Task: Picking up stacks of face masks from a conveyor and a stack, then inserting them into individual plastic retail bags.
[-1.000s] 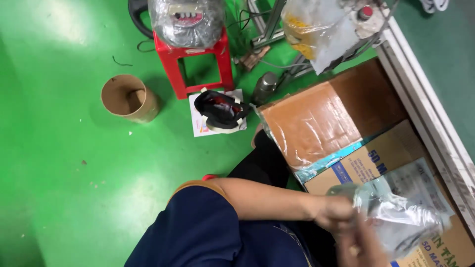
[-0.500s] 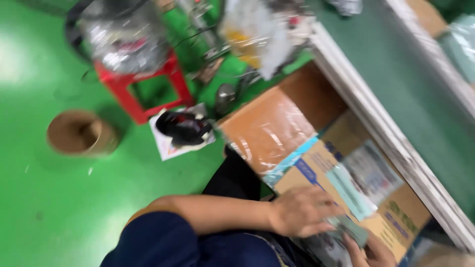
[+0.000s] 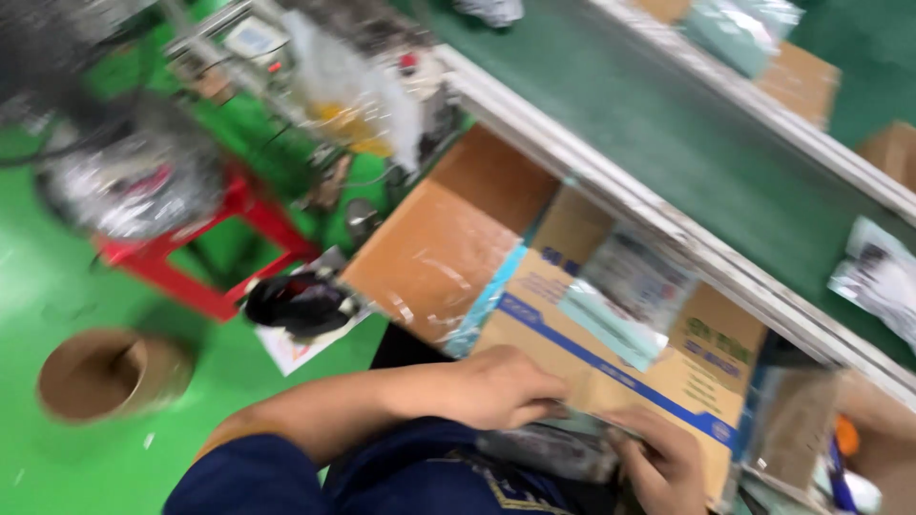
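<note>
— What's underfoot?
— A green floor (image 3: 114, 467); a red stool (image 3: 224, 253) and a brown paper tub (image 3: 105, 372) stand on it, well apart; a green conveyor belt (image 3: 668, 124) runs behind a pale metal rail (image 3: 668, 229).
— And the hands?
— Both over the lap, beside a flattened cardboard box (image 3: 611, 362); the left hand (image 3: 501, 386), fingers curled together, presses on a dark plastic-wrapped packet (image 3: 549, 448); the right hand (image 3: 663, 463) pinches its other end.
— Room to move?
— Open floor on the left; box and rail crowd the right.

At the left of the frame my green floor (image 3: 57, 277) carries a red stool (image 3: 229, 248), a brown tub (image 3: 110, 372) and an open cardboard box (image 3: 448, 248).
</note>
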